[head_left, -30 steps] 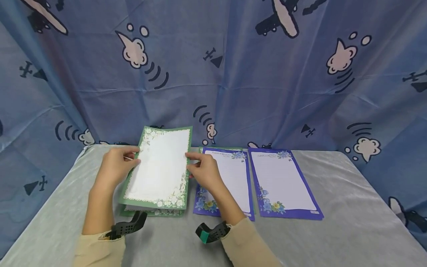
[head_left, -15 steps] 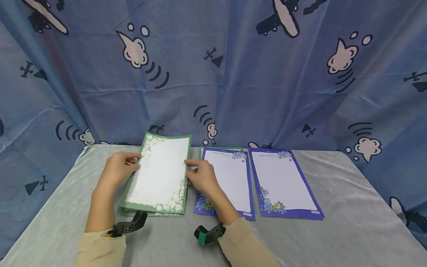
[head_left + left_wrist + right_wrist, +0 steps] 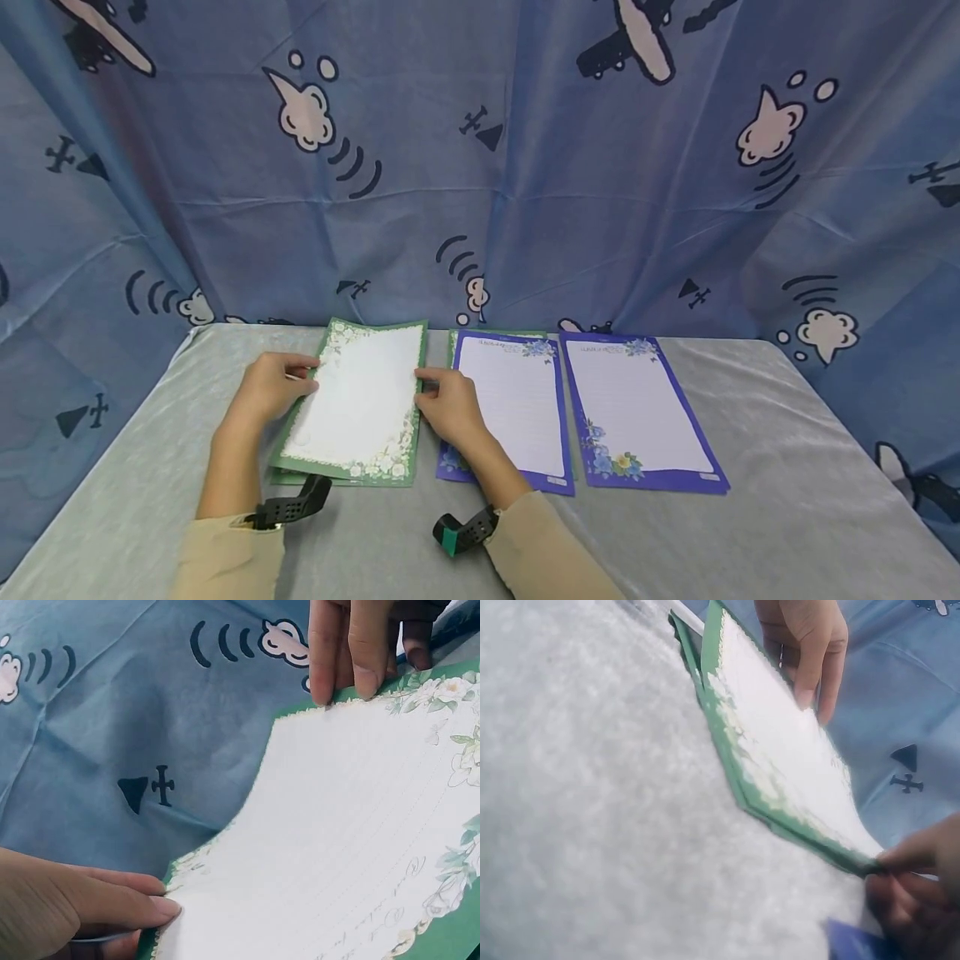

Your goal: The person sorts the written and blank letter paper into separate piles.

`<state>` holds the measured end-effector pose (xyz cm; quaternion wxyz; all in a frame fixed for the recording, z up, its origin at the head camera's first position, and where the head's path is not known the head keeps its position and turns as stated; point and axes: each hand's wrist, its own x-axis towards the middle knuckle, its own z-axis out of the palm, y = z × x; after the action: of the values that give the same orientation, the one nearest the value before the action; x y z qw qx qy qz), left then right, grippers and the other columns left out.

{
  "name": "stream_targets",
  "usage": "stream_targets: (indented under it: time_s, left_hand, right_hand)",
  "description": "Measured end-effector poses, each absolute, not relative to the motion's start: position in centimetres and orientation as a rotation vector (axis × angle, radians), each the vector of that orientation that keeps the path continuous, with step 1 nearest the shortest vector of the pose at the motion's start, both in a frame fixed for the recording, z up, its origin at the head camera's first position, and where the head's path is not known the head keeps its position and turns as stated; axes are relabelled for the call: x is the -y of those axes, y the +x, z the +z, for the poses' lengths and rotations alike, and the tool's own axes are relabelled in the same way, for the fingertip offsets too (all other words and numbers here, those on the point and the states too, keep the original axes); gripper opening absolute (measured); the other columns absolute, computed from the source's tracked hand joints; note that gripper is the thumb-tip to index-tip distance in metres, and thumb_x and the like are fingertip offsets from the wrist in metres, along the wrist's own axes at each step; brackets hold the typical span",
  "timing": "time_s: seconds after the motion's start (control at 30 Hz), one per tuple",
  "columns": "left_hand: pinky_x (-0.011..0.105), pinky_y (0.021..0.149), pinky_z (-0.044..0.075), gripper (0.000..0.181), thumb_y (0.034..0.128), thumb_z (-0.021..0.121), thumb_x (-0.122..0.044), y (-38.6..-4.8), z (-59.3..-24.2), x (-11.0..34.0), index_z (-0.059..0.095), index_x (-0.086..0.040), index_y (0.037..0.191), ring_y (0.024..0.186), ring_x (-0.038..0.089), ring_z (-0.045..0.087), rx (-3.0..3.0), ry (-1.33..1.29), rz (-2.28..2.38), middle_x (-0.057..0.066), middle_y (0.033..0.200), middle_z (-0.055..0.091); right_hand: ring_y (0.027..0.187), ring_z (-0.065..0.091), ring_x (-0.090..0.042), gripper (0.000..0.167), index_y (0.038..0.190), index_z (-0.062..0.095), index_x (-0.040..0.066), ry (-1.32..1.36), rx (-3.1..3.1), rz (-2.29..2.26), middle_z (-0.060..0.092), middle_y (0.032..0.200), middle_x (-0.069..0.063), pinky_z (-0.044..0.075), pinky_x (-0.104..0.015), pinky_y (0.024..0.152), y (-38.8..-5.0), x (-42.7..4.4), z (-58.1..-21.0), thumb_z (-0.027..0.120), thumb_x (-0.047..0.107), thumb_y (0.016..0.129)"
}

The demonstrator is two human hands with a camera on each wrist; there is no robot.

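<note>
A green-bordered sheet of letter paper point(image 3: 360, 392) with white flowers along its edge is held between both hands, slightly bowed, over another green sheet point(image 3: 288, 477) whose lower edge peeks out below. My left hand point(image 3: 266, 387) pinches its left edge, thumb on top. On the opposite edge, my right hand point(image 3: 453, 406) pinches the paper between thumb and fingers. The left wrist view shows the sheet point(image 3: 315, 825) curving between the two hands. In the right wrist view, the green edges point(image 3: 739, 791) lie close together near the bottom.
Right of the hands lies a purple-bordered sheet point(image 3: 517, 400) with blue flowers, partly under my right forearm; a green edge point(image 3: 498, 333) shows behind it. A second purple-bordered sheet point(image 3: 637, 408) lies further right. Grey cloth point(image 3: 787, 500) covers the table, and a blue printed curtain point(image 3: 480, 167) hangs behind.
Both hands have lowered the green-bordered sheet toward the one beneath. Its top edge has dropped, and the gap at the lower edge has narrowed. The purple-bordered sheets have stayed put.
</note>
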<state>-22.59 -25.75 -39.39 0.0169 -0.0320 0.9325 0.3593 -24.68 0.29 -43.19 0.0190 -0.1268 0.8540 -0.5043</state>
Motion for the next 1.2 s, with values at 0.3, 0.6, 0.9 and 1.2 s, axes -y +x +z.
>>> stream_targets:
  time_s: [0.3,0.6,0.9,1.2]
  left_hand:
    - [0.052,0.089,0.054,0.044,0.0932,0.067,-0.007,-22.6,-39.7,25.6,0.06,0.006,0.134,0.117,0.048,0.059,-2.842,-0.136,1.033,0.033,0.127,0.062]
    - [0.055,0.092,0.051,0.048,0.0904,0.071,-0.011,-22.7,-39.6,25.4,0.061,0.007,0.133,0.114,0.045,0.06,-2.871,-0.149,0.957,0.031,0.123,0.064]
    - [0.058,0.094,0.048,0.049,0.0941,0.069,-0.021,-22.8,-39.3,25.4,0.059,0.005,0.135,0.116,0.046,0.058,-2.871,-0.136,0.908,0.031,0.127,0.061]
    - [0.054,0.089,0.052,0.044,0.102,0.056,-0.029,-22.3,-38.6,25.4,0.063,0.007,0.126,0.112,0.043,0.061,-2.837,-0.184,0.905,0.03,0.126,0.063]
  right_hand:
    - [0.069,0.065,-0.008,0.038,0.125,0.071,0.002,-0.425,-2.826,-1.431,0.077,0.09,-0.011,0.052,-0.023,0.063,-24.8,-0.1,-43.9,0.073,0.007,0.087]
    - [0.069,0.062,-0.008,0.037,0.122,0.072,0.002,-0.459,-2.878,-1.401,0.076,0.091,-0.012,0.051,-0.024,0.064,-24.8,0.0,-43.9,0.074,0.007,0.085]
    - [0.075,0.069,-0.014,0.04,0.124,0.069,-0.003,-0.463,-2.901,-1.37,0.075,0.112,-0.018,0.057,-0.028,0.069,-24.6,0.0,-43.2,0.075,0.008,0.086]
    - [0.102,0.073,-0.029,0.044,0.132,0.065,-0.001,-0.431,-2.771,-1.406,0.073,0.119,-0.019,0.059,-0.043,0.087,-24.1,-0.4,-41.8,0.071,0.021,0.094]
